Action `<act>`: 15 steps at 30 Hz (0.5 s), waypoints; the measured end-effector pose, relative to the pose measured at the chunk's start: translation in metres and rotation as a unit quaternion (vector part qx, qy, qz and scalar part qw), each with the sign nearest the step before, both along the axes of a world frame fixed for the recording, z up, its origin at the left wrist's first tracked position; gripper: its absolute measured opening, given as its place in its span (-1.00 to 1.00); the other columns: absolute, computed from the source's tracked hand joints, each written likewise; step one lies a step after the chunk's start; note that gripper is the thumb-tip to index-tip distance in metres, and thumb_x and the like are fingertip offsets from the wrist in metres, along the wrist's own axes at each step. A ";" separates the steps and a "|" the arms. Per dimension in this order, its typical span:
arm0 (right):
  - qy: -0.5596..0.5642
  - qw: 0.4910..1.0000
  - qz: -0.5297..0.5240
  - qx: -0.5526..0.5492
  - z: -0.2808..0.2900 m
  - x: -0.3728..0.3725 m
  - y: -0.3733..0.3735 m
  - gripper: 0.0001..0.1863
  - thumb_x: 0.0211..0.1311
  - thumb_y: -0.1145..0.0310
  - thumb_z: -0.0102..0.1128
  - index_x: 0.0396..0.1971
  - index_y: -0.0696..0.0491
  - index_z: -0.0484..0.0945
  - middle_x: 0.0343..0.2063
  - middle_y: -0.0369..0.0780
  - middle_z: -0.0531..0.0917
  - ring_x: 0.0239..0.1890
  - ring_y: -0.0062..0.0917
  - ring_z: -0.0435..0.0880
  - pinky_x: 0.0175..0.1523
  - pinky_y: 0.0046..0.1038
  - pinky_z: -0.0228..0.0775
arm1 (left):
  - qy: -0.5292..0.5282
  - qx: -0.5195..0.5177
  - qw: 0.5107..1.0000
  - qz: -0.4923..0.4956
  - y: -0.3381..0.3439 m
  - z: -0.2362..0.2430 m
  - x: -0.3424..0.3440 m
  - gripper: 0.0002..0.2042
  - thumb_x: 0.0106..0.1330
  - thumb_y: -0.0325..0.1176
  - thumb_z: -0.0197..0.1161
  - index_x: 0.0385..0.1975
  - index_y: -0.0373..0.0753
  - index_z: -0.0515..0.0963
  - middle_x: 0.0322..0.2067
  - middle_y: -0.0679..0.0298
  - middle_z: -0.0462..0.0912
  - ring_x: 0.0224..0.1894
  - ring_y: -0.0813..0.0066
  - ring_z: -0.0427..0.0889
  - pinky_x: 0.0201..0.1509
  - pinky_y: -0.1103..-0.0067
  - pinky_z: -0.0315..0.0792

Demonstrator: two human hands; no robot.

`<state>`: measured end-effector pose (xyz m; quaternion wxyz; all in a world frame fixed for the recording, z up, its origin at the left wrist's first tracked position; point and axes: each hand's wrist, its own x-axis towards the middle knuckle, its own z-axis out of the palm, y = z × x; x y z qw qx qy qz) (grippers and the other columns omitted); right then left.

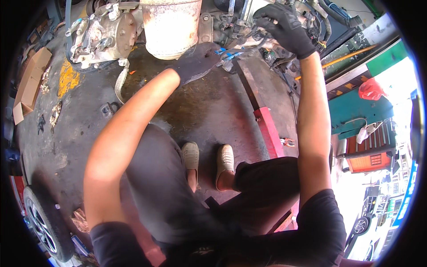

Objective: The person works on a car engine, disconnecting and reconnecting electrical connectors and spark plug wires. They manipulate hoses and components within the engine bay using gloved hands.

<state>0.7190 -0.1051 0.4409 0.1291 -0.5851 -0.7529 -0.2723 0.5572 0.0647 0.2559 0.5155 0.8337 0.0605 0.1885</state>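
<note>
Just right of the rusty white can [171, 31] is a messy bunch of wires and hoses [254, 46], with blue strips [230, 55] on its near side. The dark-gloved left hand [198, 62] is by the can's bottom right, close to the strips; its fingertips are hard to see, so I cannot tell if it pinches anything. The gloved right hand [282, 26] is farther right of the can, fingers bent over the bunch; I cannot tell what they grip, if anything.

The step in hand looks like working on the wires with both hands. The next move seems to call for a gentle, steady hold.

The can's top is cut off, so its inside is hidden. Far left of the can, an open cardboard box [31, 84] lies on the floor [66, 133]; I cannot tell what it holds. Well right of the can is a crumpled red plastic bag [372, 90], its inside hidden too.
</note>
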 end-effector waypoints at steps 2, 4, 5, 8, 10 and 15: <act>-0.105 0.988 -0.079 0.081 -0.023 0.029 -0.007 -0.84 0.29 0.26 0.29 -0.22 -0.01 0.67 -0.22 -0.18 0.66 -0.13 -0.26 0.64 0.01 -0.32 0.47 | -0.021 -0.044 0.999 0.001 -0.016 0.005 0.013 -0.64 0.43 -0.21 0.19 0.11 -0.28 0.53 -0.30 0.32 0.63 -0.30 0.65 0.55 -0.22 0.62 0.46; -0.069 0.995 -0.003 0.079 -0.019 0.036 -0.001 -0.84 0.31 0.25 0.26 -0.24 -0.01 0.68 -0.29 -0.21 0.67 -0.14 -0.28 0.64 -0.01 -0.31 0.45 | -0.022 -0.104 0.994 0.021 -0.015 0.002 0.022 -0.60 0.43 -0.22 0.19 0.17 -0.29 0.48 -0.27 0.30 0.64 -0.27 0.64 0.57 -0.23 0.63 0.47; -0.048 0.995 0.033 0.076 -0.018 0.032 0.002 -0.84 0.32 0.25 0.24 -0.25 -0.01 0.68 -0.33 -0.23 0.68 -0.15 -0.28 0.64 -0.01 -0.31 0.44 | -0.041 -0.128 0.991 0.013 -0.016 0.004 0.026 -0.58 0.41 -0.23 0.19 0.19 -0.29 0.46 -0.24 0.26 0.65 -0.25 0.63 0.58 -0.23 0.63 0.48; 0.006 0.999 0.035 0.011 -0.005 0.014 -0.001 -0.87 0.26 0.32 0.26 -0.31 0.05 0.67 -0.33 -0.16 0.66 -0.19 -0.21 0.61 -0.02 -0.24 0.42 | -0.124 -0.156 0.979 0.045 -0.016 0.008 0.044 -0.55 0.35 -0.27 0.18 0.21 -0.29 0.44 -0.18 0.14 0.68 -0.17 0.48 0.63 -0.12 0.56 0.51; 0.010 0.996 0.082 0.012 -0.006 0.023 0.006 -0.87 0.23 0.35 0.28 -0.30 0.08 0.68 -0.33 -0.13 0.65 -0.19 -0.18 0.60 -0.02 -0.21 0.40 | -0.191 -0.104 0.968 0.125 -0.013 0.002 0.059 -0.54 0.28 -0.30 0.15 0.19 -0.30 0.45 -0.17 0.06 0.70 -0.11 0.26 0.67 0.05 0.43 0.50; 0.030 0.999 0.022 -0.025 -0.007 0.002 -0.002 -0.84 0.21 0.33 0.27 -0.33 0.09 0.69 -0.32 -0.14 0.67 -0.18 -0.18 0.59 0.00 -0.20 0.39 | -0.186 -0.043 0.973 0.133 -0.025 0.032 0.054 -0.53 0.21 -0.35 0.16 0.16 -0.34 0.46 -0.11 -0.03 0.70 -0.02 0.11 0.68 0.15 0.36 0.50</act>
